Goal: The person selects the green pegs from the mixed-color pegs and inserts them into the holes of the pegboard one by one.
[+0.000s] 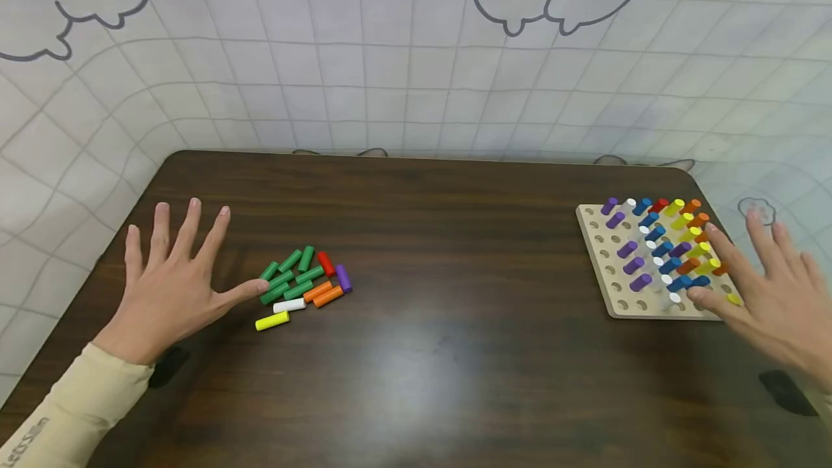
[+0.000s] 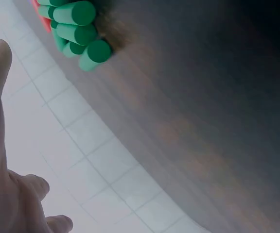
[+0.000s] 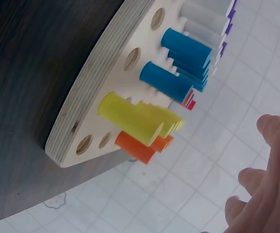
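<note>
My left hand (image 1: 172, 276) is spread wide on the left of the table, its thumb tip beside a loose pile of green pegs (image 1: 278, 280). With the green ones lie a red peg (image 1: 326, 263), a purple peg (image 1: 344, 278), two orange pegs (image 1: 328, 296), a white peg (image 1: 289, 305) and a yellow peg (image 1: 272, 321). On the right, a wooden pegboard (image 1: 601, 244) carries upright pegs in purple, white, blue, red, yellow and orange. My right hand (image 1: 780, 295) has its fingers spread over the board's right edge, holding nothing; whether it touches the board cannot be told.
The dark wooden table (image 1: 442, 251) spans between pile and board. Behind it hangs a white gridded cloth (image 1: 390, 78) with cloud outlines. Several open holes show along the board's left side, and others near its edge in the right wrist view.
</note>
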{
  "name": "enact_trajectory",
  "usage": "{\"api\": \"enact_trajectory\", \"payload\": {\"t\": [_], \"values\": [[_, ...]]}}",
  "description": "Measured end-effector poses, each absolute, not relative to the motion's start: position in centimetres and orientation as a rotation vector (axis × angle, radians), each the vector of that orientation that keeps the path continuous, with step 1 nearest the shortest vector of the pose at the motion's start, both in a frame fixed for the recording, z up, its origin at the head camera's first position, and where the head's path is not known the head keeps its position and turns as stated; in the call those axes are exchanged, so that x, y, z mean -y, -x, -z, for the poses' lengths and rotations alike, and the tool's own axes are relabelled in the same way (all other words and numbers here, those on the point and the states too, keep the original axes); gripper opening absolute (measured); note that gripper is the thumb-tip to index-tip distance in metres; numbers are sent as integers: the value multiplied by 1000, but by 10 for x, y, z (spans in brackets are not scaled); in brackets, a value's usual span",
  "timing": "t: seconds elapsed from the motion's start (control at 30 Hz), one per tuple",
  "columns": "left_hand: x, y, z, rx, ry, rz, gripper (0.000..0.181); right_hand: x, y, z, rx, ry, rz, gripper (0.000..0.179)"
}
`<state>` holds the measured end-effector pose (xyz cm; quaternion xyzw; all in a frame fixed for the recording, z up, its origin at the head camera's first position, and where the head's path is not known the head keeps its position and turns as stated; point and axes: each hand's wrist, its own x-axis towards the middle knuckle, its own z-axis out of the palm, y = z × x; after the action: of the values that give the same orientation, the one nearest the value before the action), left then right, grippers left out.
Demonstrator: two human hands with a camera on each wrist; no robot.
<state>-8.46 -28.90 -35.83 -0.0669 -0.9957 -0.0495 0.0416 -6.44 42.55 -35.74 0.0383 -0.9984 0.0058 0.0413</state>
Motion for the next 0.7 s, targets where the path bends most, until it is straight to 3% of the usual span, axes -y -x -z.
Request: {"api": "enact_trajectory", "payload": {"t": [0.7], "values": [[258, 94, 350, 3052, 270, 83, 121, -454, 66, 374, 3107, 3, 3, 113]]}}
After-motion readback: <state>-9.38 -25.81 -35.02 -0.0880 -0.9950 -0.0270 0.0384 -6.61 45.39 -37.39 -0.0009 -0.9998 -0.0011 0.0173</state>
